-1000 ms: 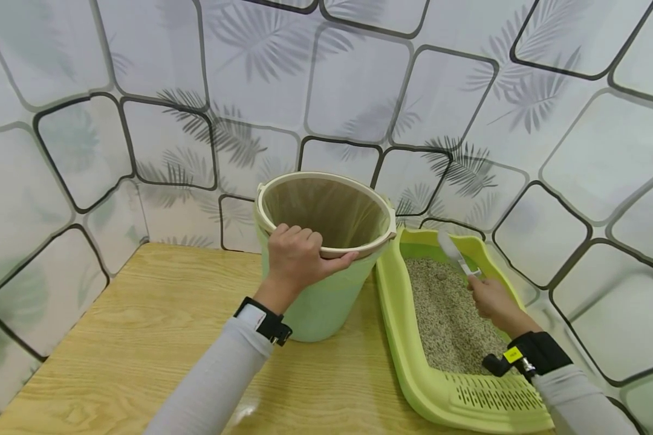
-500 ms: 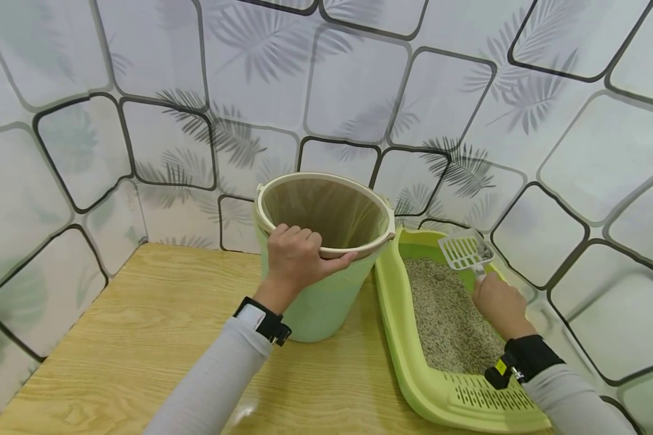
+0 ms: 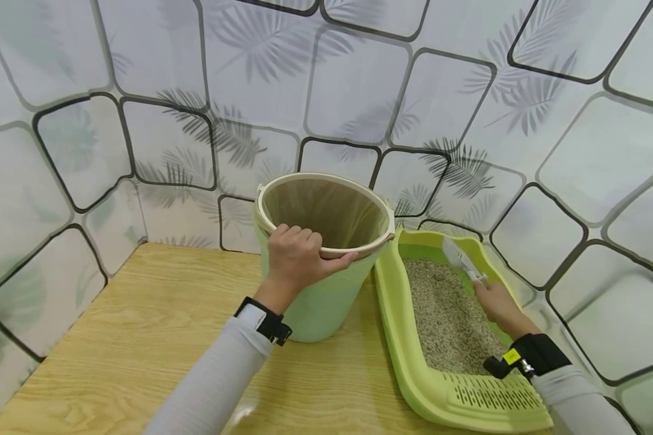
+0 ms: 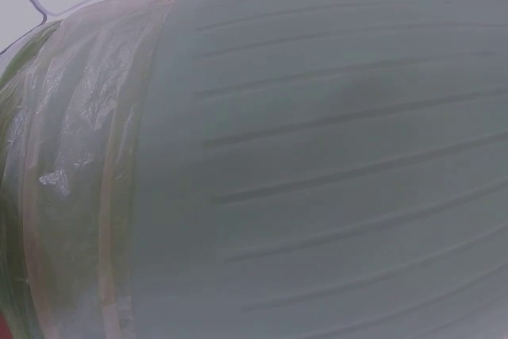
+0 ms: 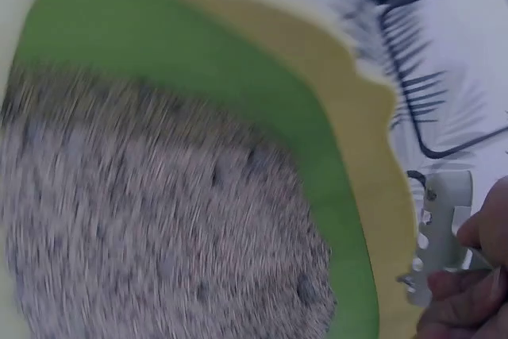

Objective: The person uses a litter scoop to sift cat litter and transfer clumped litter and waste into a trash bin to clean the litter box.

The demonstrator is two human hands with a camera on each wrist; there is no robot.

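Note:
My left hand (image 3: 294,257) grips the near rim of a pale green trash bin (image 3: 318,311), fingers over the edge and thumb along the outside. A clear plastic liner (image 4: 79,156) is folded down over the bin's top in the left wrist view. At the right, my right hand (image 3: 497,305) holds a white slotted litter scoop (image 3: 462,260) by its handle, above a yellow-green litter box (image 3: 394,320). Its blade is turned nearly edge-on, raised clear of the grey-brown cat litter (image 3: 441,314). Some dark bits cling to the scoop's slots in the right wrist view.
Bin and litter box stand side by side on a wood-grain surface (image 3: 158,338). Patterned walls (image 3: 354,90) rise close behind and on both sides. A slotted ledge (image 3: 492,396) forms the litter box's near end.
Over the second, the scoop was rolled so its slotted face showed with a dark clump at its side, then rolled back edge-on. The left hand and bin stay put.

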